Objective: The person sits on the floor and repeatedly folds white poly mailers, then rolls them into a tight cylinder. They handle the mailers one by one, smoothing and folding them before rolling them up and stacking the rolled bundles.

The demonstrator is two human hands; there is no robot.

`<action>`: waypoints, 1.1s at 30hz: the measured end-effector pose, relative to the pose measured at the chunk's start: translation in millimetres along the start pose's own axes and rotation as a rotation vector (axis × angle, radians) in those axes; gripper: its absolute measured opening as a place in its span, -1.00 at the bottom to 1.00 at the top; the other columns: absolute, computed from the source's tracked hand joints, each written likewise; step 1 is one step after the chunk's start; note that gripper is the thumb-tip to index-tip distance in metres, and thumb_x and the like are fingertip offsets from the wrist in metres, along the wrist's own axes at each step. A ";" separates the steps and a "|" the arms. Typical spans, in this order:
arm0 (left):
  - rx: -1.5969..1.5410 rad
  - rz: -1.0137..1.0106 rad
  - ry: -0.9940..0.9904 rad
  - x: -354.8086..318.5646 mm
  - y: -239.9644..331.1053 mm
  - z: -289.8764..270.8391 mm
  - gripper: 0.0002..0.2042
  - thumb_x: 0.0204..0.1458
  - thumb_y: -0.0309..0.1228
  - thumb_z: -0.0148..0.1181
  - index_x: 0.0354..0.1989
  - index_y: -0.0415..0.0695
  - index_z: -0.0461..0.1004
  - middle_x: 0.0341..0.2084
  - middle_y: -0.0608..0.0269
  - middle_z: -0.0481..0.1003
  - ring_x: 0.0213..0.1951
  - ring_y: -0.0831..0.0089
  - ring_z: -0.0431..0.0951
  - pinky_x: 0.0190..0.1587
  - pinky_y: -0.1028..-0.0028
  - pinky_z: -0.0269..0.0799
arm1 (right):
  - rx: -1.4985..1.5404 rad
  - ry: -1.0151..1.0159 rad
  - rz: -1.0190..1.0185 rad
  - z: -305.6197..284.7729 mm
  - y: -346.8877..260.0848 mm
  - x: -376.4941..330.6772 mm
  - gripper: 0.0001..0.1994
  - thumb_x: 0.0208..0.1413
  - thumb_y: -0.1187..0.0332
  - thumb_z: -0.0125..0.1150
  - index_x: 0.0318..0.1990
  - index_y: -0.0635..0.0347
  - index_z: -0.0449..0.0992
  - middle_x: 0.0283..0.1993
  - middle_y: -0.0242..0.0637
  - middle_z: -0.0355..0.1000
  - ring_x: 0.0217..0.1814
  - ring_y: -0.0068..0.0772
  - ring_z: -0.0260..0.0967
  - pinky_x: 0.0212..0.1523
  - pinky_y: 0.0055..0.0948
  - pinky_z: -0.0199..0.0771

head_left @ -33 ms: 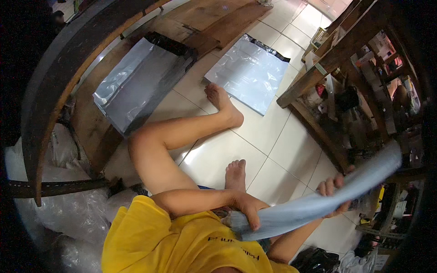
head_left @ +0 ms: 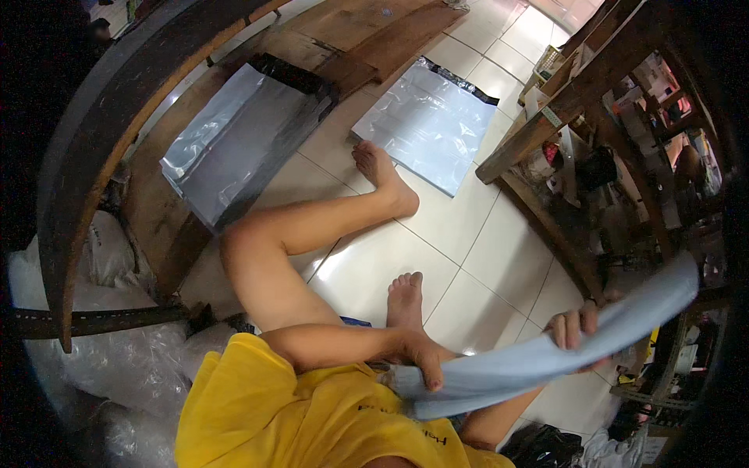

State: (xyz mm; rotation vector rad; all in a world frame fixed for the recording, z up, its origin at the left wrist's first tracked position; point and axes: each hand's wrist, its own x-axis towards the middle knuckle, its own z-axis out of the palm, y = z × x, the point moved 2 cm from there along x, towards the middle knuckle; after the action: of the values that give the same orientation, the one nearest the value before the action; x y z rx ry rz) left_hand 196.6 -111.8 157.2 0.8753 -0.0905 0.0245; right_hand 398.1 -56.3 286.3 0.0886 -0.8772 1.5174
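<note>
A long, bent bundle of pale grey plastic mailing bags (head_left: pixel 499 366) lies across my lap, its far end smeared by motion. My left hand (head_left: pixel 424 361) grips its near end, thumb on top. Farther along, my right hand (head_left: pixel 576 327) is wrapped round the bundle, fingers over its upper edge. On the floor ahead lies a flat stack of grey mailing bags (head_left: pixel 429 121) with a black strip at the top edge, close to my foot. Another such stack (head_left: pixel 242 140) rests on the wooden boards to the left.
A curved dark wooden edge (head_left: pixel 86 156) runs along the left. Clear plastic sacks (head_left: pixel 117 351) are heaped below it. On the right stands a wooden shelf frame (head_left: pixel 546 132) crowded with small items. A black plastic bag (head_left: pixel 542 444) sits at the lower right.
The far end of the bundle has shifted slightly right and down. My right hand has moved a little with it; the left hand stays nearly in place.
</note>
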 end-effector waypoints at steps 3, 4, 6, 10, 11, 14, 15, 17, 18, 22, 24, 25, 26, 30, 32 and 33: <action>-0.190 0.117 -0.072 13.7 -15.3 10.7 0.03 -0.21 -0.06 0.59 0.35 -0.40 0.12 0.19 -0.06 0.42 0.18 0.32 0.39 0.20 0.31 0.33 | -0.025 -0.062 0.062 0.2 -15.4 11.2 0.03 0.00 0.09 0.49 0.52 0.07 -0.11 0.08 -0.09 0.37 -0.11 -0.16 0.47 -0.15 -0.12 0.57; -0.136 0.105 -0.041 18.9 -12.0 7.3 0.02 -0.19 -0.09 0.59 0.35 -0.39 0.11 0.21 -0.08 0.40 0.20 0.32 0.38 0.22 0.31 0.31 | -0.177 0.172 -0.005 6.9 -17.2 2.7 0.02 0.01 0.06 0.48 0.51 0.08 -0.10 0.07 -0.08 0.39 -0.12 -0.14 0.48 -0.13 -0.10 0.57; 0.096 0.047 0.166 18.3 9.8 1.0 -0.02 -0.17 -0.14 0.56 0.36 -0.36 0.12 0.22 -0.04 0.39 0.21 0.31 0.37 0.23 0.31 0.30 | -0.496 0.529 -0.136 1.1 -18.6 -16.9 -0.05 0.08 -0.02 0.38 0.48 0.18 -0.05 0.13 -0.05 0.39 -0.08 -0.09 0.45 -0.09 -0.06 0.55; 0.239 0.009 0.233 9.1 39.4 3.5 -0.04 -0.13 -0.15 0.54 0.36 -0.33 0.10 0.20 0.03 0.40 0.22 0.31 0.36 0.22 0.30 0.31 | -0.341 0.450 -0.100 -16.9 -18.0 -13.2 -0.34 0.23 0.00 0.20 0.28 0.32 0.24 -0.08 -0.05 0.44 -0.15 -0.13 0.46 -0.14 -0.12 0.51; 0.143 0.042 0.095 8.3 39.7 3.1 -0.01 -0.13 -0.13 0.55 0.37 -0.33 0.06 0.20 0.02 0.40 0.22 0.32 0.36 0.23 0.29 0.31 | -0.141 0.297 -0.054 -10.0 -11.3 -0.4 -0.44 0.28 0.04 0.15 0.20 0.35 0.35 -0.21 -0.07 0.47 -0.20 -0.16 0.48 -0.19 -0.17 0.51; -0.231 0.019 -0.350 33.7 17.4 17.5 -0.19 -0.07 -0.17 0.52 0.27 -0.31 0.20 0.13 0.08 0.44 0.18 0.37 0.40 0.19 0.30 0.35 | -0.011 0.086 0.032 -3.1 -23.1 6.5 -0.49 0.32 0.08 0.07 0.19 0.35 0.30 -0.21 -0.03 0.43 -0.23 -0.15 0.47 -0.20 -0.20 0.52; -0.251 -0.005 -0.462 37.4 18.1 19.9 -0.21 -0.06 -0.18 0.51 0.26 -0.31 0.21 0.11 0.07 0.46 0.17 0.38 0.41 0.19 0.30 0.35 | -0.115 0.137 0.005 -6.2 -29.7 7.3 -0.47 0.32 0.07 0.07 0.22 0.36 0.26 -0.17 0.00 0.42 -0.20 -0.13 0.47 -0.18 -0.19 0.52; -0.149 0.130 -0.176 38.1 19.7 20.9 -0.25 -0.06 -0.16 0.51 0.22 -0.30 0.26 0.03 0.07 0.51 0.09 0.37 0.47 0.12 0.29 0.40 | -0.449 0.399 -0.094 -14.5 -46.1 -1.5 -0.41 0.31 0.06 0.06 0.26 0.39 0.19 -0.10 0.05 0.40 -0.14 -0.11 0.47 -0.13 -0.17 0.53; -0.100 0.190 -0.040 38.0 22.8 23.9 -0.26 -0.06 -0.14 0.51 0.20 -0.30 0.29 -0.01 0.07 0.53 0.06 0.36 0.50 0.08 0.29 0.42 | -0.577 0.512 -0.121 -20.1 -53.3 -8.8 -0.38 0.31 0.05 0.06 0.29 0.40 0.15 -0.06 0.08 0.38 -0.12 -0.09 0.47 -0.10 -0.16 0.53; 0.509 0.205 0.608 11.7 57.0 15.7 -0.29 -0.09 -0.14 0.52 0.15 -0.30 0.34 -0.04 0.09 0.56 -0.01 0.34 0.55 0.02 0.27 0.47 | -0.700 0.619 -0.094 -34.4 -61.4 -14.5 -0.26 0.31 0.01 0.05 0.39 0.44 0.00 0.09 0.18 0.34 -0.01 -0.03 0.46 -0.01 -0.11 0.54; 0.346 0.186 0.327 20.5 51.3 13.1 -0.27 -0.11 -0.16 0.53 0.16 -0.31 0.33 -0.03 0.07 0.55 0.01 0.32 0.55 0.05 0.28 0.47 | -0.525 0.157 0.139 -25.4 -47.9 1.7 -0.31 0.29 0.10 0.15 0.33 0.47 0.08 -0.01 0.10 0.39 -0.03 -0.12 0.47 -0.04 -0.17 0.53; 0.264 0.173 0.184 25.7 43.9 14.2 -0.26 -0.12 -0.18 0.53 0.17 -0.31 0.32 -0.02 0.06 0.55 0.02 0.31 0.55 0.07 0.28 0.46 | -0.245 0.022 0.145 -22.7 -44.1 11.6 -0.46 0.33 0.15 0.06 0.26 0.40 0.16 -0.03 0.17 0.42 -0.10 -0.03 0.51 -0.09 -0.12 0.58; -0.314 0.146 -0.147 35.0 25.3 27.2 -0.25 -0.15 -0.26 0.54 0.19 -0.33 0.31 -0.01 0.02 0.54 0.03 0.28 0.54 0.11 0.29 0.45 | 0.039 -0.103 0.153 -13.6 -33.4 23.7 -0.59 0.36 0.19 -0.04 0.19 0.34 0.25 -0.05 0.25 0.45 -0.16 0.06 0.54 -0.14 -0.08 0.62; -0.323 0.173 -0.161 65.5 -0.9 38.9 -0.26 -0.16 -0.33 0.55 0.20 -0.33 0.32 -0.01 0.03 0.54 0.04 0.28 0.53 0.11 0.29 0.44 | -0.399 0.171 -0.056 -9.2 -71.5 22.1 -0.57 0.33 0.20 0.00 0.20 0.34 0.24 -0.03 0.23 0.44 -0.14 0.05 0.52 -0.11 -0.08 0.60; -0.111 0.237 0.022 54.8 21.0 37.2 -0.26 -0.17 -0.30 0.56 0.20 -0.30 0.33 -0.03 0.09 0.56 0.01 0.29 0.55 0.08 0.29 0.45 | -0.562 0.260 -0.110 -11.7 -83.1 17.1 -0.56 0.32 0.21 0.02 0.20 0.34 0.23 -0.02 0.23 0.43 -0.12 0.05 0.51 -0.09 -0.09 0.58; -0.010 0.258 0.104 42.1 37.2 36.2 -0.25 -0.17 -0.29 0.57 0.20 -0.29 0.33 -0.04 0.11 0.56 0.00 0.30 0.56 0.07 0.30 0.46 | -0.607 0.286 -0.123 -11.7 -85.5 16.6 -0.55 0.31 0.21 0.03 0.20 0.34 0.22 -0.02 0.22 0.43 -0.12 0.05 0.51 -0.09 -0.09 0.57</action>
State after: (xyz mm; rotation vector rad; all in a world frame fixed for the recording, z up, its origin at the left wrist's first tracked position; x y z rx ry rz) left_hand 233.8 -116.5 212.5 0.8458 -0.1055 0.3104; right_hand 475.4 -45.7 326.6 -0.4962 -1.0399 1.0640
